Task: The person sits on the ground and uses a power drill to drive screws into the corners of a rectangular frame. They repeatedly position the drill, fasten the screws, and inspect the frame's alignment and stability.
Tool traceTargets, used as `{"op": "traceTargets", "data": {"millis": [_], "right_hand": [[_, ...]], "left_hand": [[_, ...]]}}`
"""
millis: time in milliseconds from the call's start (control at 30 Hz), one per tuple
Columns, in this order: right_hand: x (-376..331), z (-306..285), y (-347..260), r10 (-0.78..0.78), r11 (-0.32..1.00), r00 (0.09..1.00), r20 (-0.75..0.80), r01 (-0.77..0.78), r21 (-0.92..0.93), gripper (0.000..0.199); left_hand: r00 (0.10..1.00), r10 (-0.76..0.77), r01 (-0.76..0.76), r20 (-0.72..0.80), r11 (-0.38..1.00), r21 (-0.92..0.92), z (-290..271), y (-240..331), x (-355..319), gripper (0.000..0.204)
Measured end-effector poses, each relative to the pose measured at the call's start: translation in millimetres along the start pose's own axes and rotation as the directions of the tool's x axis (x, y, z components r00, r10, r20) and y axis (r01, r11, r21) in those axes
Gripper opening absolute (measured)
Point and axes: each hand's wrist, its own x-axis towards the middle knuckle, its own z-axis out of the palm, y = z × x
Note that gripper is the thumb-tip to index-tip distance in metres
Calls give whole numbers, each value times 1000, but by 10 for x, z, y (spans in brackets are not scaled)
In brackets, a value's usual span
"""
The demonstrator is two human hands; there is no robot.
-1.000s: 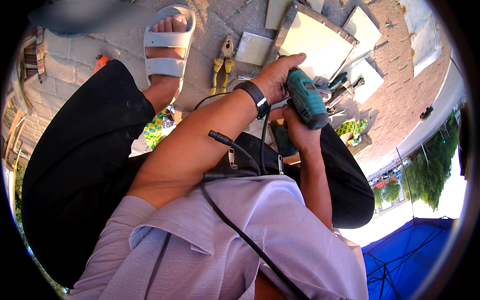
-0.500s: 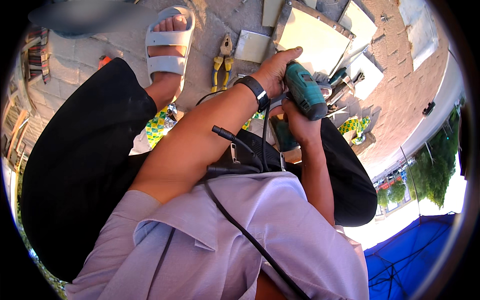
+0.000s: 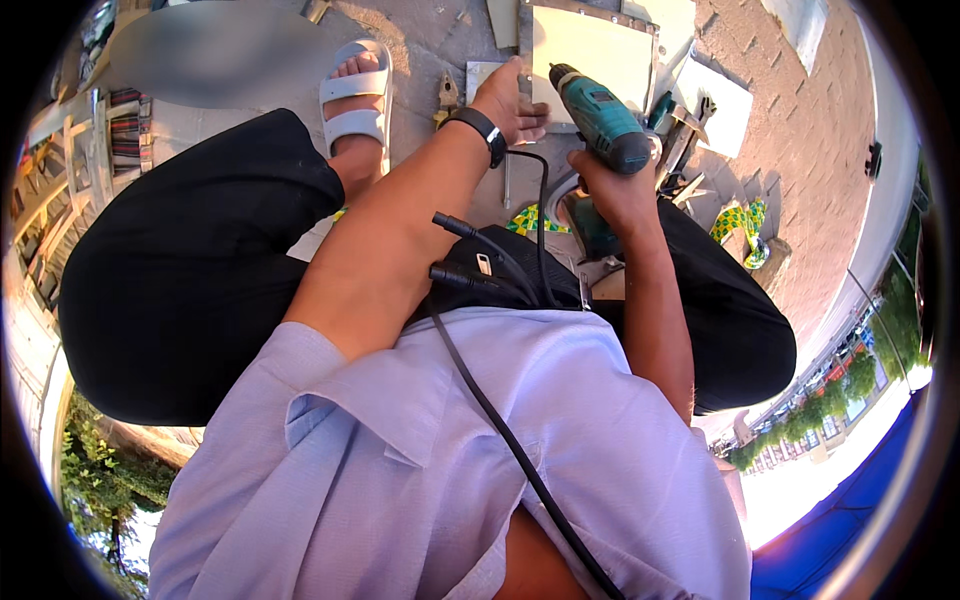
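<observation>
A teal and black cordless drill [image 3: 598, 112] is in my right hand [image 3: 622, 188], whose fingers wrap its handle. Its bare-looking chuck points away from me and slightly left, over a cream panel with a metal frame [image 3: 592, 45]. My left hand [image 3: 512, 105] is empty, its fingers apart, just left of the drill and near the panel's lower left corner. A black band circles that wrist. Partly hidden behind the left hand lies a small pale plate [image 3: 479, 76]. Left of it are combination pliers [image 3: 447, 92], their handles mostly covered by my forearm.
Several hand tools [image 3: 688, 135] lie right of the drill beside a white panel [image 3: 718, 105]. Black cables [image 3: 490, 262] hang across my lap. My sandalled foot [image 3: 355, 105] rests on the paving [image 3: 425, 45]. Wooden slatted pieces [image 3: 60, 185] stand at far left.
My left hand has come away from the drill's front end and opened to its left. The drill has swung to point more leftward, and the view has shifted.
</observation>
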Motion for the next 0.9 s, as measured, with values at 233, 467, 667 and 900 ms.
{"op": "traceTargets", "data": {"millis": [233,467,667,900], "right_hand": [[-642,-599,-206,-172,955,961,-216,216,203,23],[-1519,-1436,-538,-394,798,784,-480,551,245,24],[-1647,-2508,-332,-525,710,671,-523,684,165,34],[-1238,-2662,-52,-399,709,727,-559,631,315,33]], "left_hand": [[952,285,-287,-113,958,-6,-36,401,-285,64],[819,563,-547,-109,825,143,-128,817,-773,46],[843,518,-465,-145,837,288,21,569,-737,38],[886,437,-343,-151,840,421,-402,432,45,35]]}}
